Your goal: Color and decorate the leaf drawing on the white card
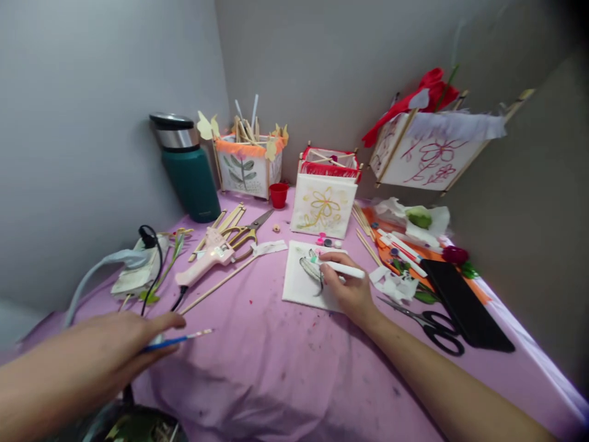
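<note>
My right hand [347, 291] grips a white marker [345, 269] with a green end, held low over a small white square canvas [294, 282]. Dark, leaf-like strokes show on that canvas, partly covered by my fingers. At the lower left, my left hand [133, 341] is closed around a thin blue paintbrush [172, 341], its bristle end pointing right over the cloth. Beyond my left hand lies a pink glue gun [209, 255]. Upright behind the canvas stands a white panel with a yellow flower drawing [323, 205], leaning on a red-edged box [329, 161].
Gold-handled scissors [248, 234] and wooden sticks [221, 285] lie left of centre. A green bottle [191, 175] and stick-filled box [251, 172] stand behind. Black scissors [426, 320], a black phone-like slab [464, 304], markers and paper scraps [396, 285] crowd the right. A power strip [140, 273] sits left.
</note>
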A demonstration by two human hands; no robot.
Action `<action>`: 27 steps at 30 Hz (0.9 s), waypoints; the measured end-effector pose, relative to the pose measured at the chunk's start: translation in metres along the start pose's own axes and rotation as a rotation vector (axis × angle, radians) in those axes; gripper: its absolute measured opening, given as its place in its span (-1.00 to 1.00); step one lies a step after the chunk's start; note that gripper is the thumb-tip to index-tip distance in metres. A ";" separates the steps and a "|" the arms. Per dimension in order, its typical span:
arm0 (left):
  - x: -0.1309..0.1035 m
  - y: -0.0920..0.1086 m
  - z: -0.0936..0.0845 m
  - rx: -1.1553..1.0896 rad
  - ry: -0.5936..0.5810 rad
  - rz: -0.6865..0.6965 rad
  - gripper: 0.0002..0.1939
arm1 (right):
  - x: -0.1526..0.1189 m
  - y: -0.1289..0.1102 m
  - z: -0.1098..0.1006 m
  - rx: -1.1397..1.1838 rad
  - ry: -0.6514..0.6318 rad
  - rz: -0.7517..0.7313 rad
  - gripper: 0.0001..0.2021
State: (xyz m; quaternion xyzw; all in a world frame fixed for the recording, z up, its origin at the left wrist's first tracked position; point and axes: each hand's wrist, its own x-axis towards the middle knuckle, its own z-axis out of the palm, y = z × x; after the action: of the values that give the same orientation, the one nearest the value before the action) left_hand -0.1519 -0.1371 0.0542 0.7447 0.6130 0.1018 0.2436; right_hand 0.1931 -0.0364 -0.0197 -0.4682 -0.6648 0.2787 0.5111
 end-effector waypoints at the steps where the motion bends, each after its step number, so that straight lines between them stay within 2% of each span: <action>1: 0.005 0.004 -0.006 0.065 0.037 -0.015 -0.81 | 0.001 0.001 0.000 0.019 0.000 0.024 -0.81; 3: 0.025 0.027 -0.010 0.048 0.090 -0.011 -0.76 | 0.003 0.002 0.000 0.055 0.006 0.066 -0.81; 5: 0.053 0.058 -0.006 -0.071 0.108 0.014 -0.70 | 0.005 0.002 -0.001 0.071 0.014 0.090 -0.81; 6: 0.070 0.074 -0.001 -0.147 0.058 0.047 -0.68 | 0.006 0.002 -0.001 0.073 0.016 0.099 -0.82; 8: 0.104 0.098 0.015 -0.266 -0.017 0.024 -0.64 | 0.007 0.000 -0.002 0.080 0.015 0.106 -0.83; 10: 0.137 0.109 0.035 -0.365 -0.040 -0.015 -0.66 | 0.006 -0.001 -0.002 0.097 -0.005 0.114 -0.84; 11: 0.151 0.111 0.044 -0.379 -0.045 -0.019 -0.67 | 0.006 -0.001 -0.002 0.106 -0.023 0.119 -0.84; 14: 0.183 0.105 0.068 -0.316 0.090 -0.007 -0.70 | 0.006 -0.001 -0.001 0.136 -0.068 0.133 -0.85; 16: 0.193 0.098 0.076 -0.245 0.168 0.004 -0.73 | 0.009 0.000 -0.004 0.203 -0.022 0.144 -0.85; 18: 0.197 0.091 0.080 -0.211 0.196 0.012 -0.74 | 0.016 0.001 -0.009 0.302 0.099 0.153 -0.86; 22: 0.196 0.083 0.081 -0.363 0.129 0.007 -0.69 | 0.034 0.005 -0.025 0.411 0.373 0.112 -0.89; 24: 0.194 0.083 0.081 -0.469 0.072 0.012 -0.67 | 0.039 0.008 -0.030 0.430 0.430 0.104 -0.88; 27: 0.191 0.083 0.082 -0.519 -0.016 0.013 -0.64 | 0.040 0.011 -0.032 0.466 0.434 0.121 -0.88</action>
State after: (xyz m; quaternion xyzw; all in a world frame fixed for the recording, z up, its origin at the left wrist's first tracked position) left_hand 0.0005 0.0168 -0.0035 0.6620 0.5597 0.2514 0.4305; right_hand 0.2248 0.0007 -0.0019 -0.4257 -0.4294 0.3470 0.7169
